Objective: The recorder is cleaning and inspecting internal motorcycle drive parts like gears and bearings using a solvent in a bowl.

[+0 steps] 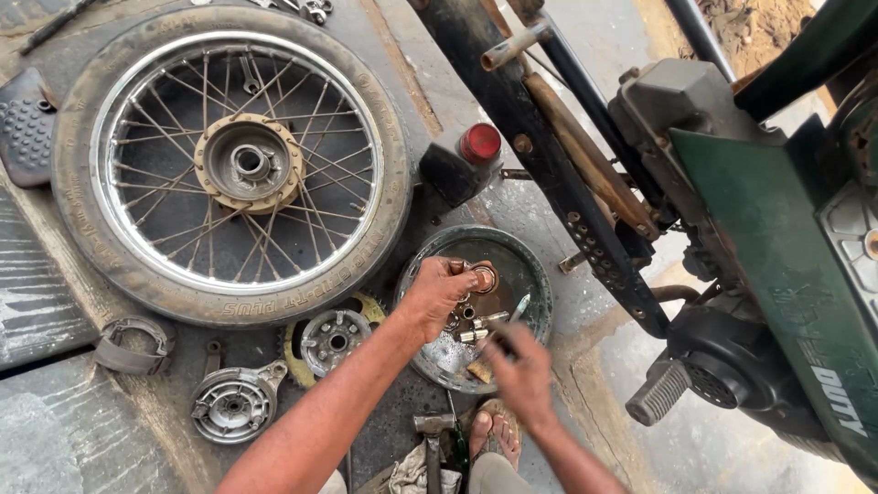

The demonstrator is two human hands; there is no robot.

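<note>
My left hand (437,295) holds a small round metal ring part (484,278) over a shallow round metal pan (530,265) on the ground. My right hand (519,368), blurred, grips a thin tool (514,313) whose tip points toward that part. Small bolts and metal pieces (476,327) lie in the wet pan beneath both hands.
A spoked motorcycle wheel (229,165) with tyre lies at the left. A brake plate (233,404), sprocket hub (334,340) and brake shoes (133,346) lie below it. A hammer (432,430) rests by my sandalled foot (494,430). A green motorcycle (777,247) stands at the right.
</note>
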